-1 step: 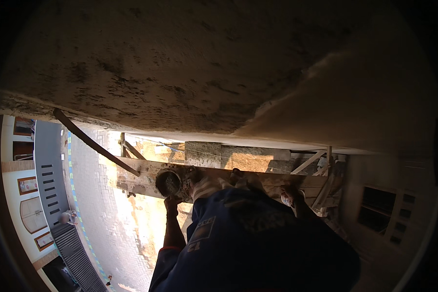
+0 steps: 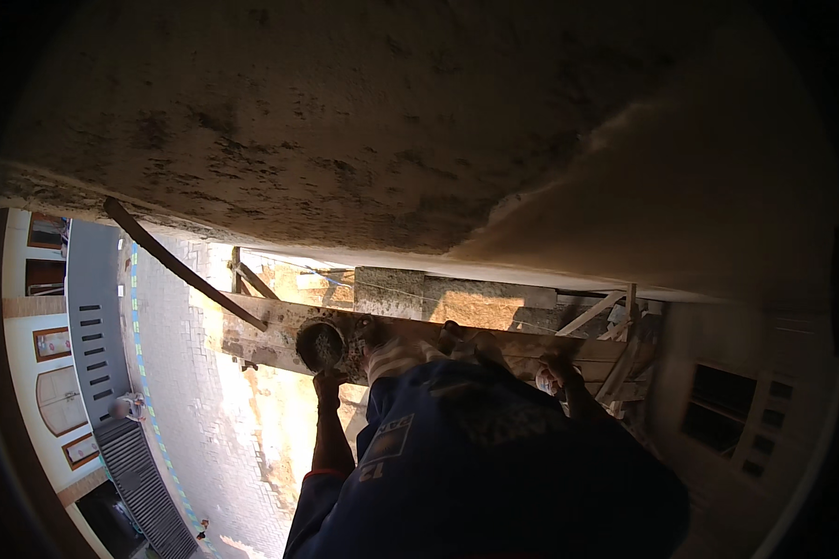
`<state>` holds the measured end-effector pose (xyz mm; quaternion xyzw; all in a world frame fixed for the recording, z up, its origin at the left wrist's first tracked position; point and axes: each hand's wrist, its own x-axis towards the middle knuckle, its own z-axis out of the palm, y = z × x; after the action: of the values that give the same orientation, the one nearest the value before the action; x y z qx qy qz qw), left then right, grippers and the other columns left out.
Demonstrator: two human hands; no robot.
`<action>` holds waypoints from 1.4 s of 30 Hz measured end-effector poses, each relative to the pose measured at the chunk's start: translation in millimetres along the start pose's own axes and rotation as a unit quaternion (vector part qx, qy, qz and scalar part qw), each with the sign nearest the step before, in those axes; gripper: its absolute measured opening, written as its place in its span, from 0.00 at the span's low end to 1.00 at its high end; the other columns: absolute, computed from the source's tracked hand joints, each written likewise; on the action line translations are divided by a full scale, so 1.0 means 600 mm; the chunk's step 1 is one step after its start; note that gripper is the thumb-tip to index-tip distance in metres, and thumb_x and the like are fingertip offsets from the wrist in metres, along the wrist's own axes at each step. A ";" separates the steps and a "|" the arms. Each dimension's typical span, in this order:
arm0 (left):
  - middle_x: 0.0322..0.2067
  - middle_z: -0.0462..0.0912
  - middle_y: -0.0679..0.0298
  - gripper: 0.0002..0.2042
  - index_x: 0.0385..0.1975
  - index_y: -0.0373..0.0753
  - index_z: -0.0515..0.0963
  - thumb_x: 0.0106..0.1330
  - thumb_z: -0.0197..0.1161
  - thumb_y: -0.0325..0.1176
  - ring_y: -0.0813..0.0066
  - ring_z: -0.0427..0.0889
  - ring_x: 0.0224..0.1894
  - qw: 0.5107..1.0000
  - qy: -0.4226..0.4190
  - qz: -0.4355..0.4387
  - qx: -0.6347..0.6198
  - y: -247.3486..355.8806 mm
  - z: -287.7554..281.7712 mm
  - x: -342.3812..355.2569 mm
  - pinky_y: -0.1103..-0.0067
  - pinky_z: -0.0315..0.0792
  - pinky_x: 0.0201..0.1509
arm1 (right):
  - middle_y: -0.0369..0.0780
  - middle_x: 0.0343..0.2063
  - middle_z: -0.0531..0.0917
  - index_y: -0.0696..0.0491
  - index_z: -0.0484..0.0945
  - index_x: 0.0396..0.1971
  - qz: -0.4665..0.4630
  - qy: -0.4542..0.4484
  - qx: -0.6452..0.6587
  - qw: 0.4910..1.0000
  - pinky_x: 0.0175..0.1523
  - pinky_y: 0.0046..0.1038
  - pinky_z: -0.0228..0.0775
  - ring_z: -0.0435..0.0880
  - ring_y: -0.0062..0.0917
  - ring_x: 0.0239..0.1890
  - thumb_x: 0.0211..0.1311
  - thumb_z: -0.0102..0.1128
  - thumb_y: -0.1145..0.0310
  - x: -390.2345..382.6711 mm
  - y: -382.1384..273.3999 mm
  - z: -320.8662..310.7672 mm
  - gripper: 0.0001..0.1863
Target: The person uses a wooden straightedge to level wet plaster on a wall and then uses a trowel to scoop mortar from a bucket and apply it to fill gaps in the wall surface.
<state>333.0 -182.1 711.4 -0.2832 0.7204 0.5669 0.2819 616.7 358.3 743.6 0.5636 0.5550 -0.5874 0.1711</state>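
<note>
Two bare hands are seen along the planks [image 2: 252, 352]. A dark round bucket [image 2: 321, 347] is seen over the planks toward their left end; whether its weight is borne by them or by the left hand [image 2: 329, 382] cannot be told. The left hand is set at the bucket's near rim, but how tightly its grip is closed cannot be made out. By the near edge, farther right, a small pale object [image 2: 544, 379] is met by the right hand [image 2: 557, 373]; that grip is too shaded to be read. The planks' left end is crossed by a slanting dark pole [image 2: 186, 270], and their near edge is partly hidden by a dark shirt [image 2: 457, 447]. The far side is bounded by a rough wall [image 2: 252, 140]; past the left end, a paved street [image 2: 191, 373] is seen below.
</note>
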 end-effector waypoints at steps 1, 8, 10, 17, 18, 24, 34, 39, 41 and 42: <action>0.22 0.82 0.54 0.15 0.27 0.29 0.77 0.65 0.56 0.38 0.66 0.83 0.24 1.000 0.003 0.013 0.008 0.006 0.016 -0.009 0.76 0.78 0.29 | 0.35 0.23 0.76 0.54 0.66 0.58 0.027 -0.002 -0.002 1.000 0.18 0.22 0.62 0.72 0.20 0.15 0.60 0.57 0.68 0.008 0.003 -0.032 0.25; 0.19 0.79 0.61 0.09 0.23 0.34 0.76 0.60 0.60 0.33 0.70 0.79 0.20 0.996 0.013 -0.080 -0.046 -0.087 0.064 -0.069 0.73 0.76 0.27 | 0.40 0.23 0.75 0.56 0.65 0.57 -0.003 0.017 -0.021 1.000 0.19 0.23 0.65 0.75 0.23 0.17 0.62 0.53 0.70 0.008 -0.100 -0.102 0.23; 0.20 0.79 0.57 0.09 0.25 0.35 0.76 0.59 0.61 0.35 0.66 0.80 0.20 0.774 -0.142 0.163 0.595 -0.143 0.022 -0.053 0.73 0.77 0.25 | 0.39 0.22 0.74 0.57 0.68 0.54 -0.057 0.047 -0.014 0.997 0.19 0.23 0.64 0.71 0.22 0.16 0.60 0.53 0.70 0.022 -0.125 -0.080 0.21; 0.23 0.82 0.64 0.15 0.26 0.37 0.74 0.52 0.71 0.40 0.70 0.80 0.20 0.989 -0.102 -0.012 0.107 -0.181 -0.029 -0.044 0.76 0.75 0.23 | 0.38 0.27 0.78 0.52 0.71 0.42 -0.114 -0.041 0.029 0.992 0.23 0.21 0.66 0.77 0.21 0.23 0.59 0.55 0.68 0.013 -0.100 0.013 0.11; 0.22 0.81 0.63 0.15 0.25 0.36 0.73 0.53 0.71 0.40 0.71 0.79 0.18 0.990 -0.091 -0.036 0.101 -0.160 -0.027 -0.052 0.77 0.74 0.21 | 0.38 0.26 0.77 0.52 0.69 0.43 -0.124 -0.097 0.087 0.984 0.22 0.21 0.65 0.75 0.21 0.21 0.62 0.53 0.67 -0.001 -0.079 0.023 0.11; 0.18 0.76 0.63 0.13 0.24 0.38 0.75 0.65 0.59 0.40 0.72 0.77 0.17 0.991 -0.102 0.001 -0.088 -0.023 0.031 0.004 0.73 0.77 0.22 | 0.38 0.24 0.79 0.52 0.74 0.43 0.036 -0.117 0.070 0.990 0.25 0.30 0.67 0.76 0.27 0.20 0.64 0.49 0.63 0.049 0.069 -0.010 0.12; 0.41 0.81 0.44 0.26 0.59 0.35 0.65 0.60 0.60 0.30 0.50 0.81 0.43 0.922 0.061 0.234 0.302 0.068 0.104 0.113 0.60 0.75 0.42 | 0.42 0.27 0.81 0.52 0.73 0.44 -0.043 0.052 0.097 0.993 0.25 0.29 0.72 0.81 0.29 0.24 0.60 0.55 0.64 -0.058 -0.009 -0.013 0.13; 0.64 0.56 0.38 0.38 0.67 0.31 0.49 0.62 0.62 0.37 0.41 0.52 0.68 0.895 0.005 0.414 0.168 0.311 0.270 -0.042 0.59 0.53 0.68 | 0.43 0.29 0.80 0.53 0.71 0.48 -0.017 0.070 0.063 0.995 0.27 0.28 0.74 0.81 0.29 0.25 0.61 0.56 0.65 -0.065 -0.014 -0.031 0.16; 0.67 0.48 0.39 0.41 0.69 0.33 0.45 0.61 0.64 0.36 0.41 0.47 0.70 0.853 0.049 0.505 0.125 0.395 0.282 -0.113 0.58 0.50 0.70 | 0.43 0.29 0.80 0.53 0.71 0.49 -0.019 0.057 0.036 0.998 0.28 0.27 0.75 0.81 0.29 0.25 0.61 0.57 0.66 -0.079 -0.048 -0.009 0.17; 0.68 0.45 0.40 0.42 0.69 0.34 0.43 0.61 0.64 0.36 0.42 0.44 0.71 0.832 0.079 0.536 0.116 0.433 0.287 -0.141 0.59 0.48 0.70 | 0.43 0.29 0.80 0.53 0.70 0.50 -0.022 0.052 0.024 0.998 0.28 0.27 0.75 0.81 0.29 0.25 0.61 0.57 0.66 -0.089 -0.071 0.003 0.18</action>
<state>216.0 45.0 909.5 0.1386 0.8397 0.5167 -0.0937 596.9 348.0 807.9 0.5850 0.5612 -0.5742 0.1148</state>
